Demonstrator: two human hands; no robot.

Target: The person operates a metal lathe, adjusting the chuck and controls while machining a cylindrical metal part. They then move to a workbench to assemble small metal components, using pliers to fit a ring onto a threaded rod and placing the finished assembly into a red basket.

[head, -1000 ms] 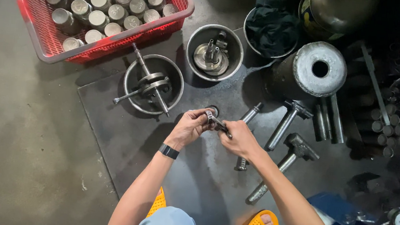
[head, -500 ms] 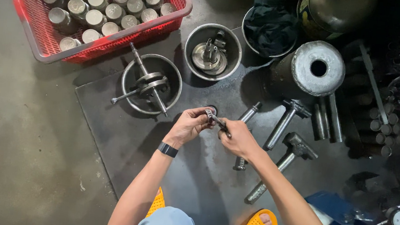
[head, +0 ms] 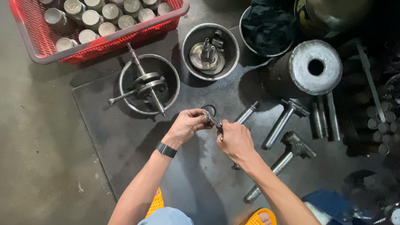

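Note:
My left hand (head: 188, 126) and my right hand (head: 234, 138) meet over a dark mat (head: 111, 133) on the floor. Together they grip a small metal part (head: 210, 119) between the fingertips. A black band sits on my left wrist (head: 166, 149). Just behind the part lies a small round metal ring (head: 208, 110). A long metal rod (head: 246, 115) runs under my right hand.
A red crate (head: 169, 23) of metal cylinders stands at the back left. Two steel bowls (head: 124, 84) (head: 190, 34) hold crank parts. Hammers (head: 286, 116) (head: 287, 156), a heavy steel cylinder (head: 316, 67) and a cloth-filled bowl (head: 265, 24) lie right. My orange sandals (head: 258, 223) are below.
Both hands stay together on the small part, with only slight shifts of the fingers. The view has drifted a little.

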